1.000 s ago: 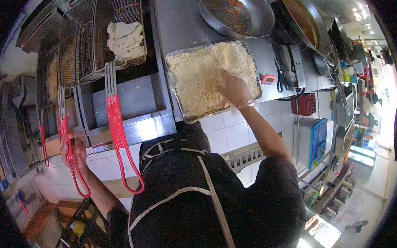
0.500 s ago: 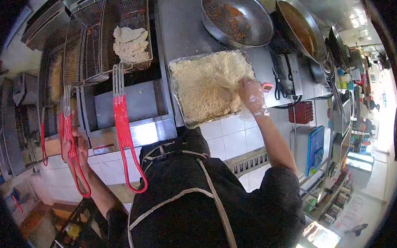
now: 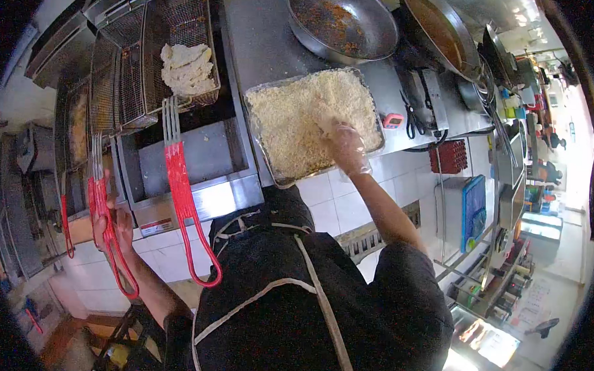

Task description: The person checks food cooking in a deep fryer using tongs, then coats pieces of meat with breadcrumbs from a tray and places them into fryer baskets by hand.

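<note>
My left hand point(image 3: 114, 227) is closed around the red coated handle of a fryer basket point(image 3: 100, 203) on the left. My right hand point(image 3: 347, 148), in a clear plastic glove, reaches into a tray of pale breadcrumbs point(image 3: 279, 135). Its fingers are blurred and partly sunk in the crumbs, so their grip cannot be made out. To the left of the tray, a crumb-coated piece of food point(image 3: 186, 69) lies in another wire fryer basket point(image 3: 160, 20). That basket's red handle point(image 3: 177, 187) points toward me, with neither hand on it.
Behind the tray stands a metal bowl point(image 3: 344, 22) with brown crumbs inside. Farther right are a pan of brown liquid point(image 3: 439, 32), a red timer point(image 3: 393, 121) and black scissors point(image 3: 411, 117). A steel fryer edge point(image 3: 207, 201) runs along the front left.
My right hand has moved left, from the tray's right side toward its middle, uncovering the timer. My left hand stays on the basket handle. The view has shifted slightly.
</note>
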Tool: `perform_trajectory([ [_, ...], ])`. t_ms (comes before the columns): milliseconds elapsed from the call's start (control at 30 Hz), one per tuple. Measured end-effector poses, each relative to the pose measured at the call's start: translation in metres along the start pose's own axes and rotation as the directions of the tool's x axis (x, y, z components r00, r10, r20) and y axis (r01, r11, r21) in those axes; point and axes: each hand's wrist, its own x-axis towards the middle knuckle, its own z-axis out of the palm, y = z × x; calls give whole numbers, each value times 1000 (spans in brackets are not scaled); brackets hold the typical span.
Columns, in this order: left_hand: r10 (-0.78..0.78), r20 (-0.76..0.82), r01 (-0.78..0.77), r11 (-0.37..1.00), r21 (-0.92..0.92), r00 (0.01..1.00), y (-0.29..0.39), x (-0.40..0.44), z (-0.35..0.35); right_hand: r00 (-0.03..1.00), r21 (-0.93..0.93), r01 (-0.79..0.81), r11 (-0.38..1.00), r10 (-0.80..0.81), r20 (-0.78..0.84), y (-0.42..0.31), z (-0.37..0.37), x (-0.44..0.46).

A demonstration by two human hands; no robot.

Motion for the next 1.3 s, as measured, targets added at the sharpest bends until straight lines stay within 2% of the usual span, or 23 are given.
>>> perform_trajectory([
  [33,-37,51,38,999,-6,998,0,0,0,1000,-185,-26,982,25,-10,5,4,-3],
  [100,-44,48,45,999,-15,998,2,1,-4,998,-369,-60,927,54,-27,36,24,-3],
  [167,-35,33,35,999,-20,999,2,-1,-5,898,-422,148,895,-300,-321,89,56,13],
  [200,-24,34,24,1000,4,999,1,-2,-4,798,-515,52,855,-346,-494,89,46,11],
  [233,-15,33,15,999,29,999,1,-3,-3,798,-515,57,855,-350,-491,91,35,8],
  [267,-14,27,13,999,29,1000,2,-3,-4,894,-133,-3,991,-57,-444,91,20,5],
  [300,-19,48,17,1000,25,999,2,-2,-7,941,256,-134,957,204,-271,90,5,2],
  [433,-34,48,36,999,-37,998,1,-5,-17,935,286,-71,956,163,-314,76,-45,-20],
  [500,-39,36,40,999,-33,999,2,-4,-21,921,-175,70,982,-131,-368,56,-70,-24],
  [533,-41,34,42,999,-27,999,3,-4,-21,929,-341,27,940,-150,-338,41,-84,-24],
  [567,-42,34,43,999,-20,999,2,-3,-22,929,-338,19,941,-142,-342,39,-77,-19],
  [633,-40,33,40,999,-11,999,3,-2,-23,735,-803,30,596,-557,-386,37,-50,-6],
  [667,-39,33,39,999,-3,999,3,-3,-24,716,-876,-197,440,-546,-435,11,-14,1],
  [733,-23,24,23,1000,8,999,1,-3,-27,864,-575,-87,813,-226,-449,-49,21,13],
  [767,-10,9,10,1000,14,1000,1,-3,-28,985,106,66,992,-47,-166,-67,17,18],
  [867,24,-41,-23,999,32,999,1,-6,-23,921,68,248,966,-213,-328,-75,4,10],
  [900,37,-50,-35,999,30,998,3,-8,-29,919,64,261,963,-228,-322,-68,-3,14],
  [967,-10,14,10,1000,19,1000,3,-4,-22,962,316,125,940,-36,-272,-36,-25,26],
  [1067,28,38,-30,999,44,999,-5,0,-4,945,139,-114,984,150,-290,45,-11,58],
  [1133,58,20,-60,995,80,998,-6,1,-2,948,78,-118,990,136,-287,70,-14,77],
  [1200,46,67,-49,998,50,997,-7,2,0,956,-106,-145,984,112,-272,77,-9,91],
  [1233,48,65,-52,997,55,997,-7,3,2,957,-103,-141,985,109,-270,78,-3,96],
  [1300,29,64,-32,999,41,998,-7,3,5,966,-190,-202,961,164,-202,66,2,103],
])
